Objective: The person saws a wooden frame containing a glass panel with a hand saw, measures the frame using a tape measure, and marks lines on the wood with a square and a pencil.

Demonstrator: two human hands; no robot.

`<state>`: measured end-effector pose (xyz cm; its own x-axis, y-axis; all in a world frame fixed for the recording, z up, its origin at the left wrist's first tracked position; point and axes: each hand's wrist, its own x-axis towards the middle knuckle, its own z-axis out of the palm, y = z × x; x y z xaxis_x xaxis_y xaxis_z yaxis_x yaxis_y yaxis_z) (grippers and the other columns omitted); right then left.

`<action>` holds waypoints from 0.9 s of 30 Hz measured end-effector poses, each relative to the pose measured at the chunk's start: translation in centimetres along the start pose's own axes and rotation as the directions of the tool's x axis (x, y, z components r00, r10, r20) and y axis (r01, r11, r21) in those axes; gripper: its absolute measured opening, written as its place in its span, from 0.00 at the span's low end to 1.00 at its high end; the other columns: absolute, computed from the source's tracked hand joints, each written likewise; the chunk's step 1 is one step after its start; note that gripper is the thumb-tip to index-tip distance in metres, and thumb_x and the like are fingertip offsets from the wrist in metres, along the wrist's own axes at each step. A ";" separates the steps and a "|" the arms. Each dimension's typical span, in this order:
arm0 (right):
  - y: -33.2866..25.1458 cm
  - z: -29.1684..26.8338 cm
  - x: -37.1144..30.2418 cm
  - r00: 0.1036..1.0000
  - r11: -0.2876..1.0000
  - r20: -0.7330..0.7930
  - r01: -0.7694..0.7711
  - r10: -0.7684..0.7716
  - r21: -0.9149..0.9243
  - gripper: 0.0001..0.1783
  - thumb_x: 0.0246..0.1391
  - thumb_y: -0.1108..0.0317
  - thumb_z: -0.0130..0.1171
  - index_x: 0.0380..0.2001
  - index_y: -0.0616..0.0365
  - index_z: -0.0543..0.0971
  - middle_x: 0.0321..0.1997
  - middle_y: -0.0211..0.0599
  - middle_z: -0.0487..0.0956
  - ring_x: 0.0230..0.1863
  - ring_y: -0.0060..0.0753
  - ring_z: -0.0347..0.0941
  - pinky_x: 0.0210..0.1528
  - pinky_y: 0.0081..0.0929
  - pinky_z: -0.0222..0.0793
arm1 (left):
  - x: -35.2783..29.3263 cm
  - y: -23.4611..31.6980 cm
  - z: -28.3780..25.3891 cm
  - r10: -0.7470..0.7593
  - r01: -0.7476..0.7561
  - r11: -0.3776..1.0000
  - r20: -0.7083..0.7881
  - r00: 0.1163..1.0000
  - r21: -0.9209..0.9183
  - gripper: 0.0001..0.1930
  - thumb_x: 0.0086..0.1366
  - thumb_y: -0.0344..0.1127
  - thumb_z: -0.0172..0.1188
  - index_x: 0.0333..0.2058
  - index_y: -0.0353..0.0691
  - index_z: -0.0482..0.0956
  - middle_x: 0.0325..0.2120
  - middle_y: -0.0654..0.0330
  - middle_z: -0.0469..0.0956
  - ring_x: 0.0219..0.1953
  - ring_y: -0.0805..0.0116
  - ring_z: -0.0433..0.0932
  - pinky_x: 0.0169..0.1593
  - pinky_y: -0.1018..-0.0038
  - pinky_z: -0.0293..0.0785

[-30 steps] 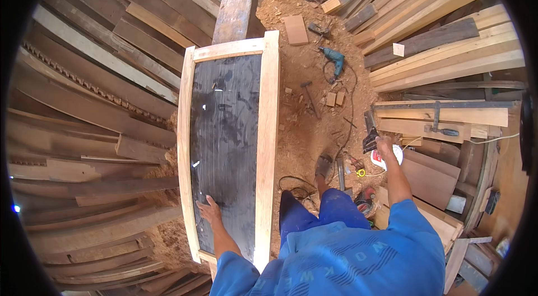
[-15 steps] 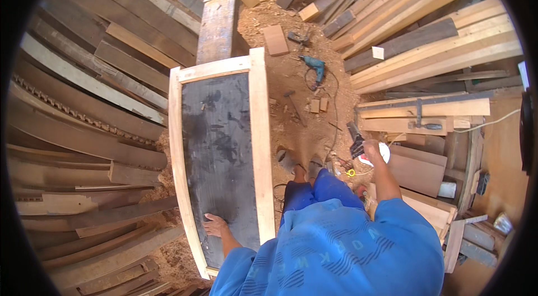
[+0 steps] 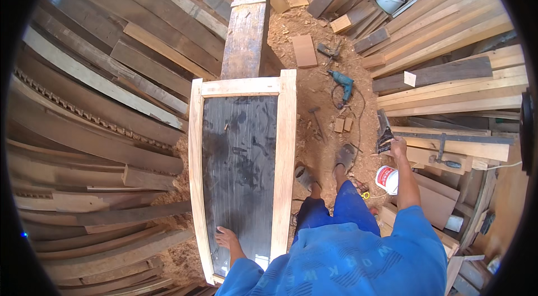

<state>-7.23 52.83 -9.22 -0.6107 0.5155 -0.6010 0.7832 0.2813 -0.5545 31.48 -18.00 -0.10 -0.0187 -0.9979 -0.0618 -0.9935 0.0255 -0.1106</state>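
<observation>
Left hand [image 3: 226, 238] lies flat, open, on the dark panel [image 3: 241, 167] low in the frame, inside its pale wooden frame [image 3: 286, 156]. Right hand [image 3: 397, 145] reaches mid-right, grip clenched on a dark tool [image 3: 384, 138]. Best to keep that panel pinned. Sawdust floor [image 3: 314, 89], stacked planks [image 3: 448, 72] all round.

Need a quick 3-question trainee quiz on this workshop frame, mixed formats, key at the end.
1. True or false: the left hand rests flat on the dark panel inside the pale wooden frame.
2. What does the right hand grip? A) a dark hand tool B) the white tub C) the teal drill
3. Fill in: the teal drill lies on the ____-covered ground.

Key: 1 true; 2 A; 3 sawdust.
</observation>
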 end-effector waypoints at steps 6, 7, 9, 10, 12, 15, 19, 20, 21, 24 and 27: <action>-1.5 1.8 3.9 1.000 0.992 -0.008 0.008 -0.008 0.122 0.13 0.59 0.68 0.57 0.43 0.64 0.82 0.28 0.39 0.79 0.25 0.34 0.77 0.20 0.34 0.73 | 0.6 4.5 -1.9 -0.049 0.052 0.992 0.032 0.998 -0.113 0.41 0.75 0.63 0.36 0.67 0.28 0.63 0.66 0.34 0.62 0.70 0.38 0.58 0.72 0.47 0.50; -2.7 2.3 4.2 0.999 0.998 0.031 0.014 -0.016 0.061 0.14 0.60 0.68 0.57 0.46 0.64 0.81 0.30 0.40 0.80 0.25 0.35 0.78 0.21 0.33 0.73 | 1.2 5.0 -1.3 0.027 -0.038 0.993 -0.095 0.995 -0.114 0.41 0.76 0.63 0.35 0.68 0.29 0.61 0.68 0.34 0.60 0.71 0.37 0.57 0.73 0.47 0.48; -0.6 1.3 7.6 1.000 0.997 -0.027 0.011 -0.009 0.076 0.16 0.61 0.68 0.57 0.48 0.64 0.80 0.31 0.41 0.80 0.26 0.35 0.78 0.21 0.33 0.74 | 3.7 9.1 -0.5 0.120 -0.119 0.991 0.009 0.993 -0.054 0.40 0.76 0.63 0.34 0.69 0.31 0.59 0.70 0.34 0.56 0.72 0.38 0.54 0.75 0.49 0.46; 0.9 1.1 9.1 0.999 0.995 -0.048 0.023 -0.019 0.100 0.17 0.61 0.68 0.57 0.51 0.64 0.79 0.33 0.42 0.81 0.27 0.35 0.78 0.22 0.32 0.74 | 4.9 11.1 0.0 0.183 -0.185 0.982 -0.038 0.982 -0.040 0.40 0.76 0.63 0.33 0.69 0.32 0.59 0.70 0.33 0.56 0.72 0.37 0.55 0.74 0.48 0.48; 0.7 2.0 10.7 1.000 0.997 -0.019 0.020 -0.019 0.070 0.18 0.62 0.68 0.56 0.54 0.63 0.77 0.35 0.43 0.82 0.28 0.35 0.79 0.23 0.32 0.76 | 10.5 12.1 0.4 0.319 -0.296 0.941 -0.134 0.938 0.166 0.40 0.77 0.62 0.33 0.67 0.28 0.61 0.67 0.29 0.59 0.70 0.34 0.59 0.72 0.47 0.54; 1.9 2.9 14.4 0.998 0.998 -0.005 0.057 -0.057 0.020 0.20 0.64 0.69 0.57 0.58 0.63 0.75 0.41 0.44 0.82 0.31 0.33 0.79 0.26 0.32 0.77 | 16.4 14.4 0.7 0.491 -0.406 0.864 -0.328 0.807 0.297 0.32 0.78 0.55 0.42 0.60 0.27 0.68 0.58 0.33 0.72 0.61 0.34 0.71 0.66 0.47 0.65; 3.8 6.7 18.4 0.996 0.985 0.032 0.078 -0.084 0.155 0.22 0.67 0.67 0.56 0.62 0.61 0.73 0.51 0.42 0.80 0.38 0.31 0.79 0.31 0.30 0.79 | 18.8 16.1 -0.3 0.366 -0.356 0.930 -0.120 0.923 0.092 0.35 0.77 0.62 0.32 0.68 0.40 0.65 0.63 0.36 0.69 0.64 0.38 0.68 0.67 0.49 0.63; 6.0 4.5 18.9 0.998 0.976 -0.047 0.050 -0.041 0.212 0.22 0.67 0.68 0.55 0.63 0.60 0.72 0.51 0.41 0.80 0.40 0.33 0.79 0.34 0.30 0.80 | 15.7 22.3 1.5 0.221 -0.219 0.971 -0.008 0.975 0.098 0.37 0.76 0.63 0.29 0.68 0.42 0.65 0.63 0.39 0.69 0.65 0.39 0.67 0.67 0.49 0.62; 7.2 5.2 19.7 0.992 0.974 -0.123 0.060 -0.034 0.216 0.20 0.66 0.68 0.55 0.59 0.61 0.74 0.51 0.44 0.80 0.41 0.36 0.80 0.36 0.32 0.80 | 16.0 22.3 0.7 0.233 -0.229 0.965 -0.018 0.972 0.130 0.37 0.76 0.63 0.29 0.68 0.42 0.65 0.63 0.39 0.69 0.65 0.39 0.67 0.67 0.49 0.62; 15.1 6.5 23.6 0.980 0.939 -0.104 0.129 -0.170 -0.319 0.16 0.64 0.68 0.53 0.54 0.59 0.78 0.50 0.45 0.82 0.41 0.42 0.80 0.39 0.36 0.79 | 16.4 21.4 -0.5 0.373 -0.365 0.922 -0.049 0.926 0.130 0.39 0.75 0.65 0.26 0.69 0.42 0.64 0.64 0.43 0.70 0.66 0.41 0.68 0.67 0.49 0.62; 18.7 10.3 19.6 0.916 0.517 0.190 0.361 -0.355 -0.776 0.10 0.58 0.66 0.54 0.33 0.62 0.80 0.43 0.53 0.82 0.42 0.52 0.79 0.45 0.39 0.77 | 14.3 22.1 -1.2 0.299 -0.294 0.953 -0.071 0.952 0.068 0.39 0.76 0.64 0.25 0.69 0.40 0.63 0.65 0.42 0.68 0.66 0.41 0.67 0.68 0.49 0.61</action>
<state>-5.73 59.91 -37.29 -0.8591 0.2185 -0.4629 0.2750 0.9597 -0.0573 9.13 -31.77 -2.27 -0.3229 -0.9462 -0.0214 -0.9339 0.3222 -0.1550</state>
